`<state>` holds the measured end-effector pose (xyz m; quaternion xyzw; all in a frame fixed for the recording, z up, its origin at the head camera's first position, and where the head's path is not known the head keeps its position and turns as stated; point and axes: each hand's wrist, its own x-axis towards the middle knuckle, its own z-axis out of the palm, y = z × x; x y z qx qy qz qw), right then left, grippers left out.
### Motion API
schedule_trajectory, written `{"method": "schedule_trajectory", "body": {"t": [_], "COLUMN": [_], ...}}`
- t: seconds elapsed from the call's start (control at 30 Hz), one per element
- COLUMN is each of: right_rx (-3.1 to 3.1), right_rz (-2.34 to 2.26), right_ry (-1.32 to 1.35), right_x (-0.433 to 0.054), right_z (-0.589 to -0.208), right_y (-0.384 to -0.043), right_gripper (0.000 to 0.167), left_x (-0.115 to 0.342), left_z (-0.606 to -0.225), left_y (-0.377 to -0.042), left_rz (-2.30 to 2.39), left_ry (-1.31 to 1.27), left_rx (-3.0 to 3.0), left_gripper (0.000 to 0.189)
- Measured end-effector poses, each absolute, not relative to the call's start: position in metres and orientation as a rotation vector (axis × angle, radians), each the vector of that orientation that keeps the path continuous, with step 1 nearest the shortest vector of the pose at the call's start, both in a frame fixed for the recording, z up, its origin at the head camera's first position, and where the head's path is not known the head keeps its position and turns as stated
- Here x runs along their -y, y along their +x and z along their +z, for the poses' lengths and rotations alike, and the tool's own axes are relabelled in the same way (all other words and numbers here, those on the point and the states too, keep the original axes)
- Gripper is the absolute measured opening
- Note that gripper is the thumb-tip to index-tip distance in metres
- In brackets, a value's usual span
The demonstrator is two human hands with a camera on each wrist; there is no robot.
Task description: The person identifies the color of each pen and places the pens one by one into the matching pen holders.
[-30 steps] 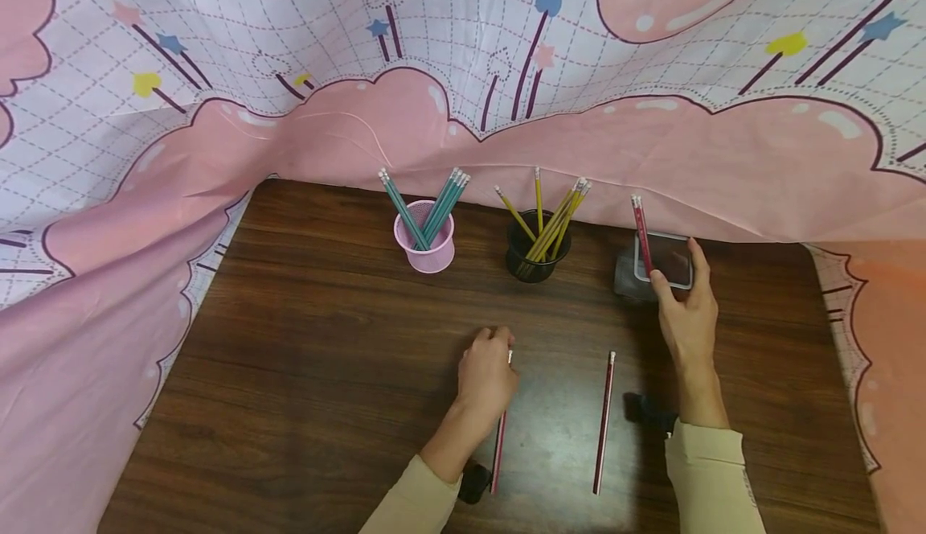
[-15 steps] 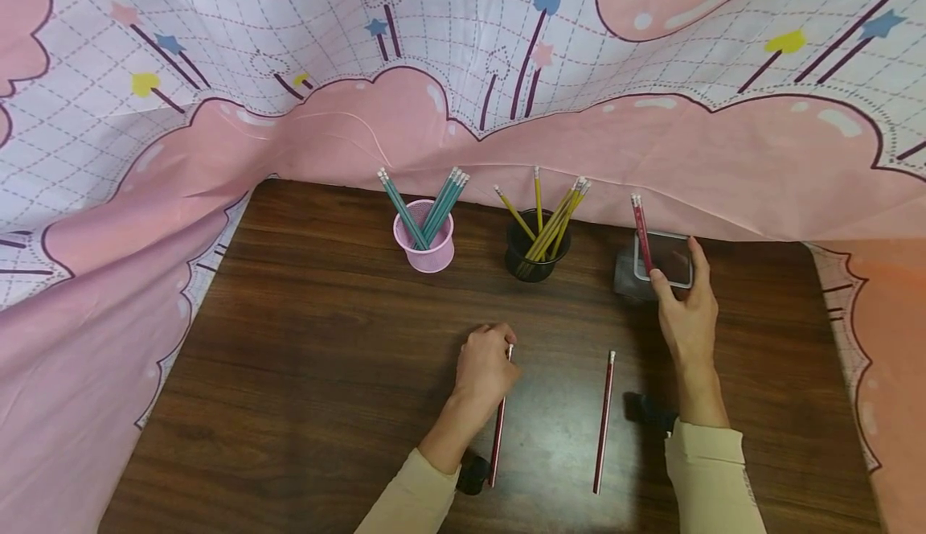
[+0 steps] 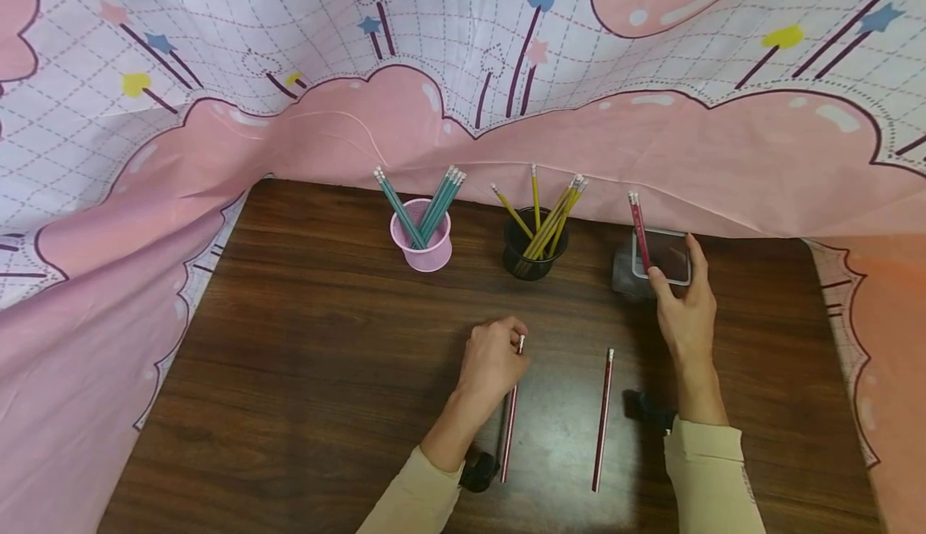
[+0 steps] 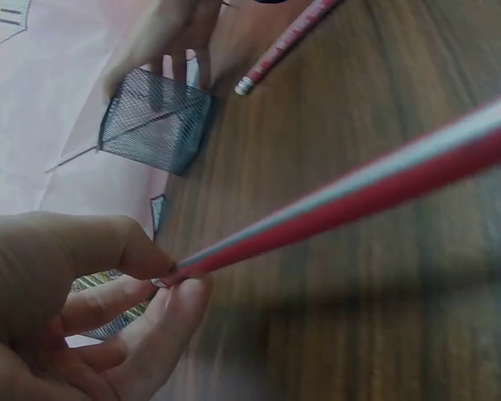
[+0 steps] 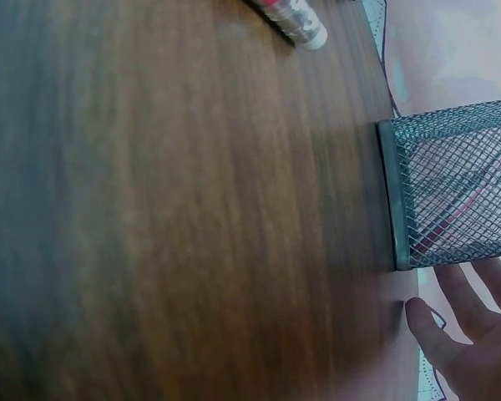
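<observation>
My left hand (image 3: 492,361) pinches a red pencil (image 3: 510,429) by its white eraser end, between thumb and fingertips. In the left wrist view the rest of the pencil (image 4: 351,200) slants away over the table, with a dark shadow apart from it. At the right, my right hand (image 3: 687,317) holds a square dark mesh pencil holder (image 3: 629,278), its thumb on the near rim and fingers along the right side. Red pencils (image 3: 640,232) lean in that holder, erasers up. Another red pencil (image 3: 603,421) lies on the table between my arms.
A round pink mesh cup (image 3: 428,259) with several teal pencils (image 3: 440,204) stands at the back. Right of it is a round black mesh cup (image 3: 531,269) with several yellow pencils (image 3: 553,224). A pink patterned cloth (image 3: 463,148) hangs behind the wooden table (image 3: 304,341).
My left hand has moved slightly away from me and to the right, bringing the pinched red pencil along. My right hand has stayed on the square holder.
</observation>
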<state>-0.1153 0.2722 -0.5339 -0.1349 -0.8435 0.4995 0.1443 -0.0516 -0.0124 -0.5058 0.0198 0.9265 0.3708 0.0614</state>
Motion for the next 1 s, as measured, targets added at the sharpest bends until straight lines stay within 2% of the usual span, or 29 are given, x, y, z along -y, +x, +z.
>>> {"method": "schedule_trajectory", "body": {"t": [0.5, 1.0], "right_rx": [2.432, 2.434], "right_rz": [1.467, 1.495], "right_ry": [-0.401, -0.425], "right_x": [-0.268, -0.272], "right_z": [-0.537, -0.533], "right_y": [-0.117, -0.116], "right_gripper": [0.067, 0.068], "left_x": [-0.004, -0.018], "left_z": [-0.497, -0.479], "left_y": [-0.063, -0.086], "left_rz": [1.550, 1.665], "left_ry": [0.025, 0.147], "left_rx": [-2.629, -2.682], "left_gripper": [0.033, 0.032]}}
